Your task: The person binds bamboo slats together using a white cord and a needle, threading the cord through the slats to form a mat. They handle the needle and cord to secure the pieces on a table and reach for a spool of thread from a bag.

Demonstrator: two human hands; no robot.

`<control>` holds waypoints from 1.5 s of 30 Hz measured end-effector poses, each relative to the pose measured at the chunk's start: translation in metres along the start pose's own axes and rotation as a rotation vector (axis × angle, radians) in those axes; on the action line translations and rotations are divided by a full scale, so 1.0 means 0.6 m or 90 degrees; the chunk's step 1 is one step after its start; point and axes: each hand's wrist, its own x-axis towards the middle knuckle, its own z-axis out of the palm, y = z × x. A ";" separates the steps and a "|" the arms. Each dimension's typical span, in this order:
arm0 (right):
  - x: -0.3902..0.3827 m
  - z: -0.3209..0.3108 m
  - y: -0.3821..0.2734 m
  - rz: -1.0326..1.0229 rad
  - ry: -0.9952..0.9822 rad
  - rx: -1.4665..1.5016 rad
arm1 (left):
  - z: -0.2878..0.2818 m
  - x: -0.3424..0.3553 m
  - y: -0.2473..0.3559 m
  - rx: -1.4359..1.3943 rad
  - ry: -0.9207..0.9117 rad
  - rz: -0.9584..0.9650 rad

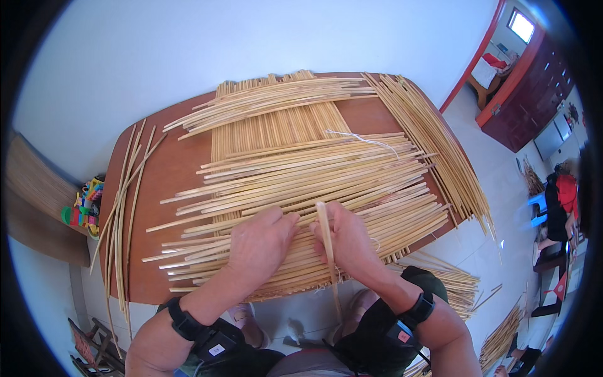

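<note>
My right hand (352, 240) is closed, with a straw-coloured stalk (328, 242) held in it. This stalk runs nearly upright in the view, from above the fingers down past the table's near edge. Just to the left, my left hand (259, 244) is closed with its fingertips low over the stalks; whatever it pinches is hidden. Under both hands lies a broad layer of long stalks (301, 182), spread side by side across the table. A woven stalk mat (276, 125) shows beneath them. One white cord (364, 139) rests on the layer towards the right.
The brown table (166, 169) stands against a pale wall. Loose stalks (129, 188) hang over its left edge, and a thick bundle (433, 147) lies along the right. More stalks (452, 283) are on the floor at right. Colourful toys (88, 201) sit beyond the left edge.
</note>
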 end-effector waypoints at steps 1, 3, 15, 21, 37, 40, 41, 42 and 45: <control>-0.002 -0.002 -0.002 -0.050 0.009 -0.033 | -0.001 0.000 0.000 -0.006 0.000 -0.003; -0.007 -0.003 -0.010 0.025 -0.020 0.000 | -0.002 0.001 0.000 -0.012 0.006 0.003; -0.007 0.022 -0.025 0.081 0.038 0.217 | 0.003 0.000 0.002 -0.022 0.002 -0.007; 0.000 -0.006 -0.028 -0.065 0.158 -0.111 | 0.000 0.004 0.003 -0.001 -0.005 -0.031; -0.120 -0.118 -0.050 0.007 -0.037 -0.229 | 0.011 0.002 -0.025 0.006 0.045 0.023; -0.182 -0.124 -0.022 0.154 -0.213 -0.234 | 0.003 0.004 -0.026 -0.014 0.042 0.031; -0.201 -0.118 -0.010 0.227 -0.243 -0.201 | -0.006 0.005 -0.023 -0.011 0.053 0.023; -0.218 -0.108 0.004 0.304 -0.269 -0.155 | -0.017 0.008 -0.018 -0.020 0.062 0.015; -0.250 -0.054 0.051 0.316 -0.269 -0.120 | -0.057 0.006 0.023 -0.098 0.112 -0.031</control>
